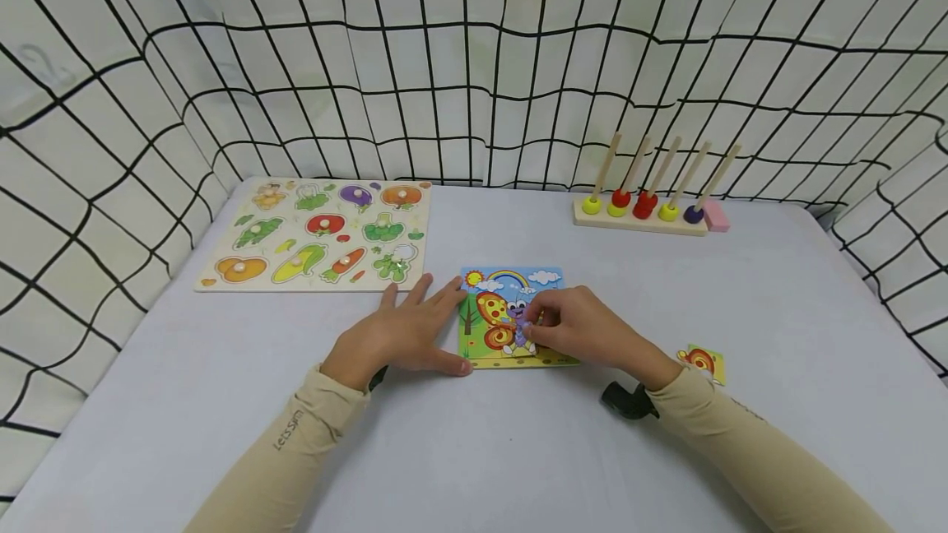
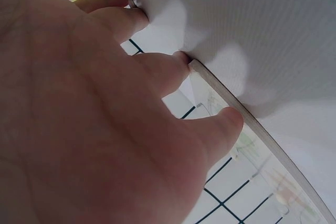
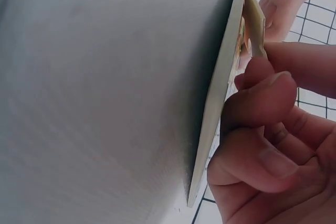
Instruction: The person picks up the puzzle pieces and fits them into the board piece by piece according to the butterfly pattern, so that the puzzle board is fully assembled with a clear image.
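A square puzzle board (image 1: 492, 361) with a butterfly picture, sun and rainbow lies on the table in the head view. My right hand (image 1: 581, 326) is over its right half and pinches a thin puzzle piece (image 3: 255, 20) between thumb and fingers. In the right wrist view that piece tilts above the board's surface. The left hand (image 1: 403, 334) is spread flat at the board's left side, thumb by the lower left corner and fingertips near the left edge. A loose puzzle piece (image 1: 705, 363) with an orange spiral lies near the right forearm, partly hidden by the sleeve.
A vegetable peg puzzle (image 1: 311, 247) lies at the back left, its near edge by the left fingertips. At the back right stands a wooden bead counter (image 1: 640, 222) with upright rods, beside a pink block (image 1: 716, 216). Black netting (image 1: 474, 89) encloses the table's back and sides.
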